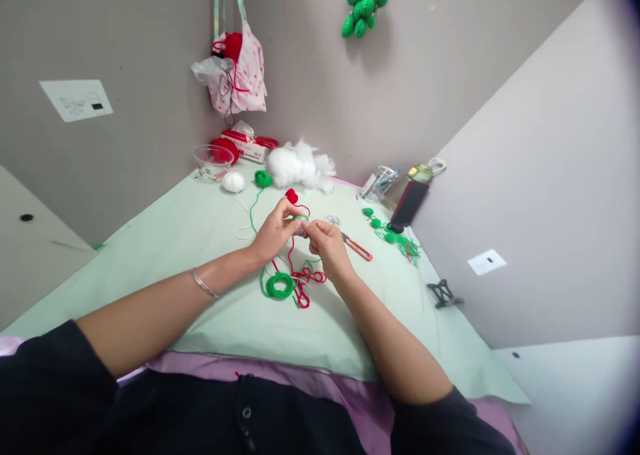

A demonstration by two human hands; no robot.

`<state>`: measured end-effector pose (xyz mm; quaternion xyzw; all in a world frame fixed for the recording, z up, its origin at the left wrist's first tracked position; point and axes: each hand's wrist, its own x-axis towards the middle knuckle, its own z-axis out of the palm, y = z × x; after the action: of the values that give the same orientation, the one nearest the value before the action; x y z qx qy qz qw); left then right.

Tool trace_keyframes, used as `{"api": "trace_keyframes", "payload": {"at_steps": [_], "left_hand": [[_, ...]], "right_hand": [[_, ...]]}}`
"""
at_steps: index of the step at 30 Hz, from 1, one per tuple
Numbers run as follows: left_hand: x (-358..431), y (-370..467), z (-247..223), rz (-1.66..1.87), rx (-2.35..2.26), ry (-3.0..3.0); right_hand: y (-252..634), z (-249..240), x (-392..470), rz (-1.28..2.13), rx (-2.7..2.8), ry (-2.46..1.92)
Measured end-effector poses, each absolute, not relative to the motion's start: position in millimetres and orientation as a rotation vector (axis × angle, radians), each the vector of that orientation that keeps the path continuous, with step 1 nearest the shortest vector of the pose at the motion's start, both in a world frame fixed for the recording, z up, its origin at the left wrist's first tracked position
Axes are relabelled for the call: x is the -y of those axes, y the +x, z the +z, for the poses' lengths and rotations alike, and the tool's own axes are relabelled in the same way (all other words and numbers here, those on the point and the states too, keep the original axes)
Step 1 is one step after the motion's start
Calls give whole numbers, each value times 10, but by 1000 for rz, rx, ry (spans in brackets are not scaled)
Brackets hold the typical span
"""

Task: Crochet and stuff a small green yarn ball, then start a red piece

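My left hand is closed around a small green and white yarn piece, held above the middle of the table. My right hand meets it from the right, thumb and finger pinched together at the piece's edge; what sits in that pinch is too small to make out. Below the hands lie a coil of green yarn and looped red yarn, with thin white strands among them. A red yarn ball rests just beyond my fingers. Orange-handled thread snips lie right of my right hand.
White stuffing, a green yarn ball, a white yarn ball, a clear tub and a tissue box stand at the back. Rightward are a phone, green crocheted pieces and a black stand.
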<state>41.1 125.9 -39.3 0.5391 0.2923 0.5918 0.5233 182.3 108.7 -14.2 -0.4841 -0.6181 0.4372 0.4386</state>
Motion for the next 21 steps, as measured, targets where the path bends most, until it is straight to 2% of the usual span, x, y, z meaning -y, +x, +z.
{"api": "trace_keyframes", "payload": {"at_steps": [12, 21], "left_hand": [[-1354, 363, -423, 1389, -749, 1269], [-1256, 416, -377, 1390, -819, 1153]], "right_hand": [[1834, -191, -1012, 758, 1766, -1277], [1758, -159, -957, 807, 1721, -1253]]}}
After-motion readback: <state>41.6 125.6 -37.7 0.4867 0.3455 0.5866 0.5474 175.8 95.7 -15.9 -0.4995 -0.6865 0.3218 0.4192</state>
